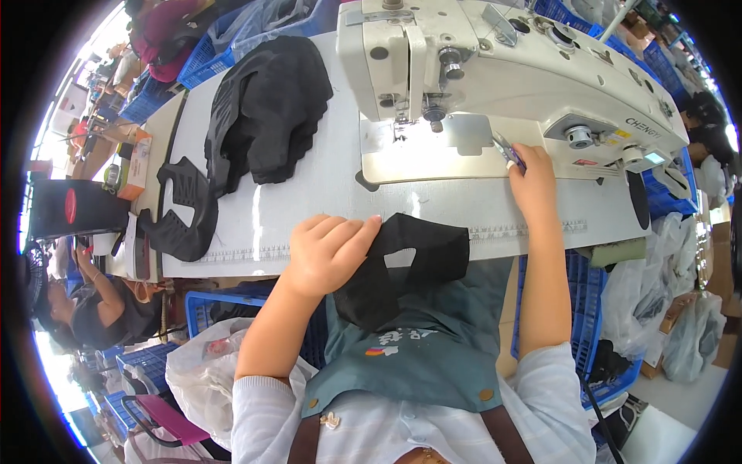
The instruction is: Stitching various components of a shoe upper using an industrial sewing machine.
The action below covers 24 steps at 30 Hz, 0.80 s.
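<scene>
My left hand (332,251) is closed on the edge of a black fabric piece (429,246) with a cut-out, which hangs over the table's front edge onto my apron. My right hand (532,179) is closed around small thread snips (506,150), whose blades point up and left over the sewing machine bed (433,166). The sewing machine (495,58) stands just beyond both hands; its needle area (402,127) is lit. On the table's left side lies a pile of black fabric pieces (270,108), and a single black cut piece (185,213) rests beside it.
A measuring scale (270,253) runs along the front of the white table (348,185). Blue crates (587,309) stand to the right below the table, near plastic bags (653,271). A white bag (209,363) sits low on the left. Another person (97,305) works at far left.
</scene>
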{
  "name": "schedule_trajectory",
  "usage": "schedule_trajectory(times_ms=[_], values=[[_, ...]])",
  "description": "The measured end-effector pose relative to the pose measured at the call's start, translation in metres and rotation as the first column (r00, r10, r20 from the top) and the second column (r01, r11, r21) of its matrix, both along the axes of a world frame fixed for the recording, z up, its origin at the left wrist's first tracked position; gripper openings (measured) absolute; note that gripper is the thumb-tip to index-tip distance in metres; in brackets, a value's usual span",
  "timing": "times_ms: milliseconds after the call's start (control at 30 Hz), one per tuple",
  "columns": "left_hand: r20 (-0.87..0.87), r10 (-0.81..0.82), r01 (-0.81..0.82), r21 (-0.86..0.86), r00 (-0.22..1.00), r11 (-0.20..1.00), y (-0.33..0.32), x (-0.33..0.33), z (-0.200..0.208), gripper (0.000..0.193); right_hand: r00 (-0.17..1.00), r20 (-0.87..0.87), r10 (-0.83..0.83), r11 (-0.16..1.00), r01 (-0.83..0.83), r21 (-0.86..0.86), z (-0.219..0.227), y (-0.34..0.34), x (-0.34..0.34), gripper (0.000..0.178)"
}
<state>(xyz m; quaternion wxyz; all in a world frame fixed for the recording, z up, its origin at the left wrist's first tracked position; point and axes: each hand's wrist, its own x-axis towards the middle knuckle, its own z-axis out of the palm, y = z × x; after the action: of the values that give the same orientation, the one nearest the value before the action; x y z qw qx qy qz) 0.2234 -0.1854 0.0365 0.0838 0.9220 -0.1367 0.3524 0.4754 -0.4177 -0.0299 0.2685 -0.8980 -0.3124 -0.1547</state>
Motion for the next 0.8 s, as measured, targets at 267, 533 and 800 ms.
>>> schedule_trajectory(times_ms=[267, 533, 800], values=[[0.119, -0.059, 0.047, 0.098, 0.991, 0.994, -0.004, -0.004, 0.006, 0.037, 0.837, -0.475, 0.271, 0.869, -0.001, 0.494, 0.028, 0.0, -0.044, 0.018], [0.148, -0.094, 0.076, 0.119, 0.985, 0.99, -0.006, -0.008, 0.009, 0.033, 0.607, -0.473, 0.638, 0.749, -0.347, 0.565, 0.086, 0.0, -0.104, 0.022], [0.157, -0.119, 0.097, 0.141, 0.98, 0.985, -0.01, -0.009, 0.012, 0.029, 0.674, -0.299, 0.676, 0.727, -0.542, 0.422, 0.098, 0.004, -0.119, 0.03]])
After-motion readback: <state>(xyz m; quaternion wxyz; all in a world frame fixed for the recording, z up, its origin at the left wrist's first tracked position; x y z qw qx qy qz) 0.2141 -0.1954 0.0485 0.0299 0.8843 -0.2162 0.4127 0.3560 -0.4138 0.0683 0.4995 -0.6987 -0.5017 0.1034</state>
